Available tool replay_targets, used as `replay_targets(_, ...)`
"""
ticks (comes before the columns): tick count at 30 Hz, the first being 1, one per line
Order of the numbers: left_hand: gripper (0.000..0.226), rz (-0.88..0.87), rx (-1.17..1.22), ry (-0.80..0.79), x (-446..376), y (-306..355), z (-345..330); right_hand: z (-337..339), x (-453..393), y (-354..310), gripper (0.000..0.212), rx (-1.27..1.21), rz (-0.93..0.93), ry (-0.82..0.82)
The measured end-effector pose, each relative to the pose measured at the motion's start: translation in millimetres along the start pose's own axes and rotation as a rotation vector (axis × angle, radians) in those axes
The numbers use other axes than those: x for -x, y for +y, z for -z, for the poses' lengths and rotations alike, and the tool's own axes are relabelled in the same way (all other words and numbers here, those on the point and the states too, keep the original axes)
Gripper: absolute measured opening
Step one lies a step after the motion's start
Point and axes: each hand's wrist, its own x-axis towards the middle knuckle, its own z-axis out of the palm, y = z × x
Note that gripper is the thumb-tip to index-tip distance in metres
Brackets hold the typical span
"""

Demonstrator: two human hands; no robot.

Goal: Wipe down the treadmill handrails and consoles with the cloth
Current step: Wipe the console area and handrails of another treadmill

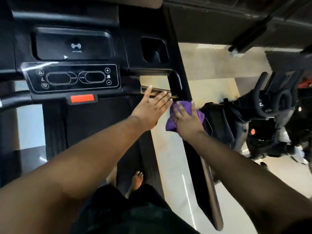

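The right handrail [199, 149] is being wiped: the purple cloth [185, 107] is pressed onto it by the right hand [187, 119], fingers spread flat. Beside the cloth, the left hand [152, 107] is laid open on the short metal bar [157, 92]. Next, the cloth would likely be drawn along the rail.

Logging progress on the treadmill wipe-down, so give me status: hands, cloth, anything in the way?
Left hand open, fingers on the short metal grip bar. Right hand pressing purple cloth on right handrail. Nothing in the way.
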Motion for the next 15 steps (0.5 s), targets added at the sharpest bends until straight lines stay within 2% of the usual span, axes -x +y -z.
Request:
replay_targets(4, 0.089, -0.003, -0.035, 0.008, -4, -11, -2, -5, 11, -20, 0.073, 0.069, -0.01, -0.076)
replay_targets(8, 0.09, 0.011, -0.039, 0.027, -7, -6, -5, -32, 66, -31, 0.063, 0.059, 0.119, -0.156)
replay_targets(11, 0.097, 0.031, -0.016, 0.03, -12, -5, -7, -18, 23, -22, 0.066, 0.118, 0.091, -0.077)
replay_targets(15, 0.101, 0.037, -0.014, 0.022, -12, -6, -10, -3, -16, -30, 0.073, 0.249, 0.018, -0.126)
